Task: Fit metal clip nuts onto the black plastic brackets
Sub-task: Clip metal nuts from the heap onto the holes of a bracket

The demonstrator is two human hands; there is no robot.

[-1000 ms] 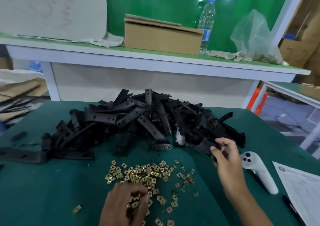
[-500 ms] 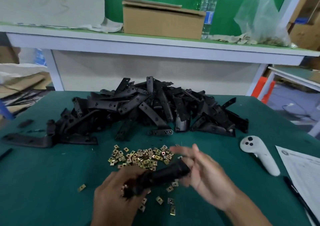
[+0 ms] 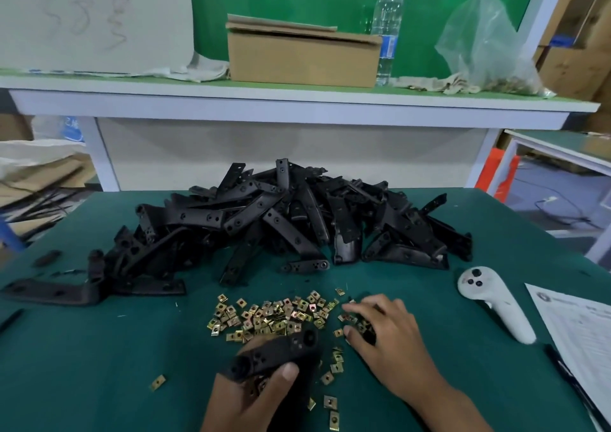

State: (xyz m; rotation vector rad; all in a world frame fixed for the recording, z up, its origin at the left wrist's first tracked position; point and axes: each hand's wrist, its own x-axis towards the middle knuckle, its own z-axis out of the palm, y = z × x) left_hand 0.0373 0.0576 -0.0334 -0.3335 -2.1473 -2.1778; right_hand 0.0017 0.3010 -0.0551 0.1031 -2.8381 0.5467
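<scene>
From the head camera, the left hand (image 3: 251,395) grips a black bracket (image 3: 274,354) low over the green table (image 3: 99,365), thumb curled across it. The right hand (image 3: 386,332) rests on the scattered clip nuts (image 3: 274,316), fingers curled among them; whether it pinches one is unclear. The nuts look small, light, stiff and slippery, best pinched by their flat sides.

On your green surface (image 3: 99,365): one white handheld controller (image 3: 496,309) to your right, with a printed sheet (image 3: 582,339) and a black pen (image 3: 568,378) just beyond it. On the raised shelf (image 3: 297,107) facing you: cardboard box (image 3: 304,54), clear water bottle (image 3: 390,24), crumpled plastic bag (image 3: 486,44), pale sack (image 3: 92,18).
</scene>
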